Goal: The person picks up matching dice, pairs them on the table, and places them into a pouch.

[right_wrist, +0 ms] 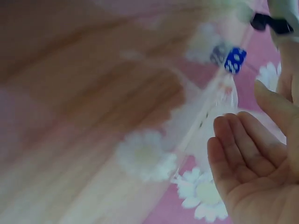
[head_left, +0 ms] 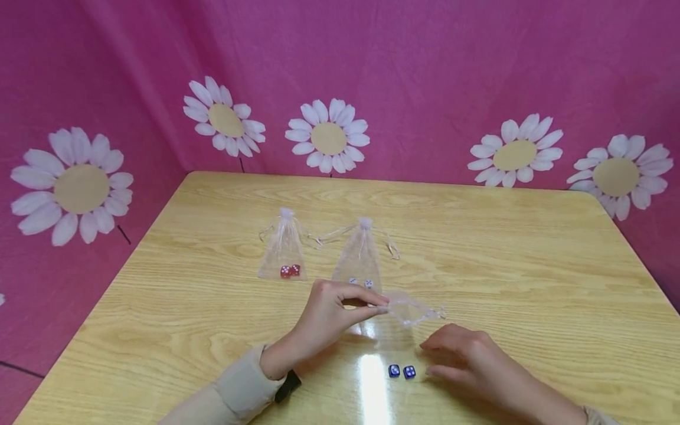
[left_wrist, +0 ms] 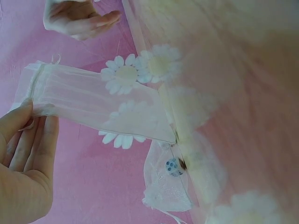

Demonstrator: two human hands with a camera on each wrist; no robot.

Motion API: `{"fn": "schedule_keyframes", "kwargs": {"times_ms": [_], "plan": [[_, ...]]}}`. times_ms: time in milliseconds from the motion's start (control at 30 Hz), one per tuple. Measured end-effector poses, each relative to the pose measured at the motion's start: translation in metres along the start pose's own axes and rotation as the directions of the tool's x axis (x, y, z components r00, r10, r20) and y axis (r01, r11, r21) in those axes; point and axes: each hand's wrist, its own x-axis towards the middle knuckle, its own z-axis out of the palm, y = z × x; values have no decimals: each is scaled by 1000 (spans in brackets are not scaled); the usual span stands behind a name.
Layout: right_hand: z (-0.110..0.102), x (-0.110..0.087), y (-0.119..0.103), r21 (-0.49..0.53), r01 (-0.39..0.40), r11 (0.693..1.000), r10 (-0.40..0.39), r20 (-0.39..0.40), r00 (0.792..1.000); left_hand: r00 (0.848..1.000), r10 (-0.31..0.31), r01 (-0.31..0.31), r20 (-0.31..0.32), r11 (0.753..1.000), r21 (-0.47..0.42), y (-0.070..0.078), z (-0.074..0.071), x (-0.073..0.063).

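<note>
My left hand point(head_left: 337, 313) pinches the edge of a sheer white drawstring pouch point(head_left: 406, 310) near its mouth. In the left wrist view the pouch point(left_wrist: 93, 93) hangs flat from thumb and fingers, and no dice show inside it. Two blue dice point(head_left: 409, 372) lie side by side on the table below the pouch. Just to their right is my right hand point(head_left: 473, 357), fingers relaxed and holding nothing. In the right wrist view its fingers point(right_wrist: 243, 144) are loosely bent below a blue die point(right_wrist: 235, 60).
Farther back lie two tied sheer pouches: one point(head_left: 281, 245) with two red dice point(head_left: 285, 271), the other point(head_left: 361, 254) with two white dice point(head_left: 369, 284). A glossy wooden table point(head_left: 504, 254) bears everything. Pink cloth point(head_left: 414, 77) with daisies stands behind it.
</note>
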Motion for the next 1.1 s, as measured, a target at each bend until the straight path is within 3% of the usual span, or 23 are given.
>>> {"fn": "schedule_keyframes", "kwargs": {"times_ms": [100, 233, 567, 900, 1100], "plan": [[4, 3, -5, -33, 53, 998, -50, 75, 996, 1000, 1, -1, -1, 1000, 8, 0, 0, 0], [8, 6, -11, -44, 69, 997, -64, 119, 991, 1000, 3, -3, 0, 1000, 14, 1, -1, 1], [15, 11, -15, -118, 98, 988, -84, 124, 989, 1000, -7, 7, 14, 1000, 4, 1, -2, 1], [18, 15, -16, -176, 206, 963, -188, 110, 976, 1000, -3, 3, 13, 1000, 2, 1, -1, 0], [15, 14, -18, -138, 203, 969, -197, 56, 979, 1000, -8, 8, 12, 1000, -7, 3, -2, 0]]}}
